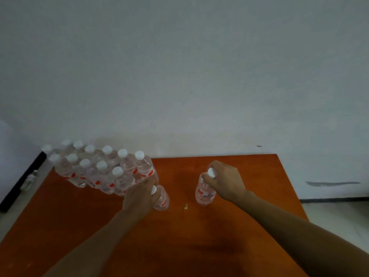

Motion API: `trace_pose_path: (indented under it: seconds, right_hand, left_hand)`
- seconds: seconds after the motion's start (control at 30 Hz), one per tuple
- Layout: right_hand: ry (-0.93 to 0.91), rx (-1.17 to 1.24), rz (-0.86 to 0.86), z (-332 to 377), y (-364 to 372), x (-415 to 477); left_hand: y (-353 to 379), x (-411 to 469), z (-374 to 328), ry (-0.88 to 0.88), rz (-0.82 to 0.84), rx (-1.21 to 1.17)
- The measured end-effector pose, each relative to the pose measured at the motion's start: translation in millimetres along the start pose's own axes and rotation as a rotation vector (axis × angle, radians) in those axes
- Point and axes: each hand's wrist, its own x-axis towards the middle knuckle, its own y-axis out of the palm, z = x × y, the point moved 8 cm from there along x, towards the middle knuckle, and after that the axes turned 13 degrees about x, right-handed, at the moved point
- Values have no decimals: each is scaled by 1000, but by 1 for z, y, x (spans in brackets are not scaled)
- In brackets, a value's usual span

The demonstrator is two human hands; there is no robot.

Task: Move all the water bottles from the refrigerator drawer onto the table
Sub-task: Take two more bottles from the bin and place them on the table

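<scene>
Both hands grip upright water bottles by their necks on the orange counter (219, 236). The left hand (139, 198) closes around a bottle (162, 198) at centre frame, just beside the bottle cluster (99, 170) at left. The right hand (223, 180) clasps another bottle (204, 191), standing apart to the right.

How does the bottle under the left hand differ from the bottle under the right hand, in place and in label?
The left-hand bottle stands right beside the bottle cluster; the right-hand bottle stands apart, to the right. The left-hand bottle shows a red label; the right-hand bottle shows a darker one. The left hand hides most of its cap; the right hand leaves its cap visible. Both stand upright on the orange table, clear, white-capped.
</scene>
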Motion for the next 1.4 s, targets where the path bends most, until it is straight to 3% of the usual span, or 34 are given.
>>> trace_pose_path:
  seconds: [0.33,0.53,0.7,0.87,1.1,1.4]
  right_hand:
    - [111,87,4,52,87,96]
    - [118,94,98,71,128,120]
    - [111,100,208,89,148,119]
    - [180,93,213,84,133,106]
    - [282,86,91,55,63,9]
    - [587,-7,-172,1,-56,-254]
  left_hand:
    - [18,57,60,159,-44,107]
    - [12,53,75,307,-224,84]
    - [5,47,83,282,-203,8]
    - [-8,41,84,251,-148,15]
    - [-44,10,12,374,-217,-36]
    - [-54,-113,-168,752,-156,-81]
